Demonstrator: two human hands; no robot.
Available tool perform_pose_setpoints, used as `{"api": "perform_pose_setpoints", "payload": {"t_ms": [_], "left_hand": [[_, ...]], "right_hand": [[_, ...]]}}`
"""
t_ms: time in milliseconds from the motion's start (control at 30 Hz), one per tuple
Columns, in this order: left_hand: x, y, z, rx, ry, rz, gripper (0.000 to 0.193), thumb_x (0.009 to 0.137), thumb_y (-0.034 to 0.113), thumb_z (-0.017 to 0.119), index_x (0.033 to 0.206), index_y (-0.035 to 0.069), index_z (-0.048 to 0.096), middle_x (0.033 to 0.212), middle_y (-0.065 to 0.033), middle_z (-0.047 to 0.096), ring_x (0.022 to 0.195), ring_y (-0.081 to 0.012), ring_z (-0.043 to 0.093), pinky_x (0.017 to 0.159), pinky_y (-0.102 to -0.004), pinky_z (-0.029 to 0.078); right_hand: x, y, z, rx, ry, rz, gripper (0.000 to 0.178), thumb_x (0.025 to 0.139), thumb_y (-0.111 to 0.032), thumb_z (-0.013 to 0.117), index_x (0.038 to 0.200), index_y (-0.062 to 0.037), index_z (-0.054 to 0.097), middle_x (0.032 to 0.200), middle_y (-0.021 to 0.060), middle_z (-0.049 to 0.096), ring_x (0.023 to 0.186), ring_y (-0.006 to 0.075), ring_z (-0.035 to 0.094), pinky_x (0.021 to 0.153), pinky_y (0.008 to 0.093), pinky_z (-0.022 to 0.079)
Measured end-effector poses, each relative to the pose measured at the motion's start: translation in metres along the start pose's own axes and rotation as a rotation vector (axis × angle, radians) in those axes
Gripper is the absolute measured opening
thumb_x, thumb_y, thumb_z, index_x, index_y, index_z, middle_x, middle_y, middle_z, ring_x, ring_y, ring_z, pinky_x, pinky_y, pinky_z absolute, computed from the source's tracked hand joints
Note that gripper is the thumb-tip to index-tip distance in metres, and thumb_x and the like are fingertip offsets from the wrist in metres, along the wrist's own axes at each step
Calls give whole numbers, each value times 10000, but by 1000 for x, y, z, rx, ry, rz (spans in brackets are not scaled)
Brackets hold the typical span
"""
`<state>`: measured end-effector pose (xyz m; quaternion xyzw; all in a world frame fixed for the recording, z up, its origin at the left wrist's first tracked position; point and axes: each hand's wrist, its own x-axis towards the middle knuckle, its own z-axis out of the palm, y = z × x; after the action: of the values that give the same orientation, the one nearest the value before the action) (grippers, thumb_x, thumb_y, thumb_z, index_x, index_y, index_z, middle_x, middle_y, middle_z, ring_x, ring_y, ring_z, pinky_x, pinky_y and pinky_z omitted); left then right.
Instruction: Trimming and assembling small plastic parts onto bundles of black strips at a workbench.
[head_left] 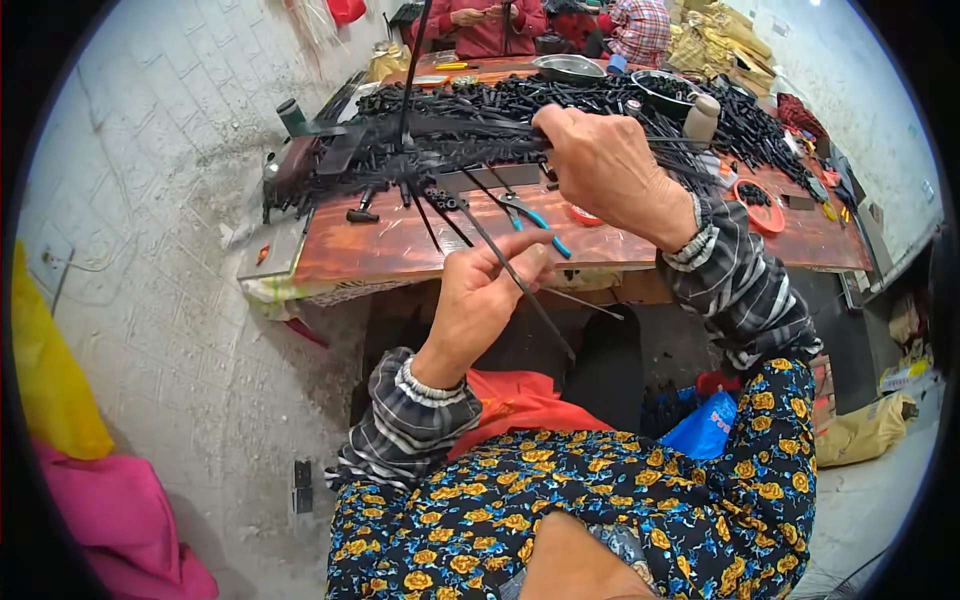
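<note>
My left hand (485, 295) is in front of the table edge, its fingers pinched on a thin dark strip (545, 318) that slants down to the right. A thin pale rod (585, 302) also pokes out beside those fingertips. Higher up over the table, my right hand (610, 165) is closed around a long black strip (470, 125) that stretches left and is smeared by motion; its exact kind cannot be made out. Pliers with blue handles (545, 232) lie on the reddish wooden table (390, 240) between the two hands. Behind them spreads a heap of small black parts (490, 97).
An orange-red dish (772, 222) with black pieces sits at the right. Farther back are a metal bowl (570, 68) and a beige bottle (702, 120). A person in red (500, 35) works across the table, near another in a checked top (640, 30). A blue bag (705, 425) lies below.
</note>
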<state>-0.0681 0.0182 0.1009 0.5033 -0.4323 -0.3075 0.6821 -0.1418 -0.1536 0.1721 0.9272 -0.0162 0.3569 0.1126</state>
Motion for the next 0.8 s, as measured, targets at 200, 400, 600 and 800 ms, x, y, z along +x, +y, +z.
{"api": "perform_pose_setpoints", "payload": {"t_ms": [200, 400, 600, 800], "left_hand": [[-14, -18, -35, 114, -10, -146, 264, 946, 185, 563, 1011, -55, 656, 806, -117, 691, 704, -175, 678, 651, -268, 537], [-20, -24, -60, -85, 191, -89, 253, 944, 187, 573, 1004, -40, 668, 797, -104, 688, 693, -167, 677, 625, -263, 544], [5, -6, -41, -214, 198, -8, 263, 956, 172, 557, 1075, -43, 649, 873, -95, 692, 786, -163, 677, 715, -270, 541], [36, 2, -40, -378, 256, 225, 351, 970, 186, 537, 1258, -14, 515, 1055, -110, 651, 957, -165, 638, 823, -290, 511]], "right_hand": [[15, 13, 0, 176, -131, 184, 158, 845, -164, 596, 858, -9, 563, 689, 212, 592, 692, 410, 589, 586, 477, 450], [27, 23, 11, 397, -172, 0, 187, 849, -133, 601, 813, 47, 560, 606, 207, 519, 594, 352, 565, 542, 426, 417], [37, -4, 33, 661, -83, 92, 206, 891, -140, 579, 773, 25, 542, 550, 33, 458, 534, 81, 418, 467, 286, 332], [22, -41, 15, 1285, -399, 462, 191, 963, -234, 521, 892, -61, 562, 686, -29, 529, 549, 26, 435, 460, 191, 329]]}}
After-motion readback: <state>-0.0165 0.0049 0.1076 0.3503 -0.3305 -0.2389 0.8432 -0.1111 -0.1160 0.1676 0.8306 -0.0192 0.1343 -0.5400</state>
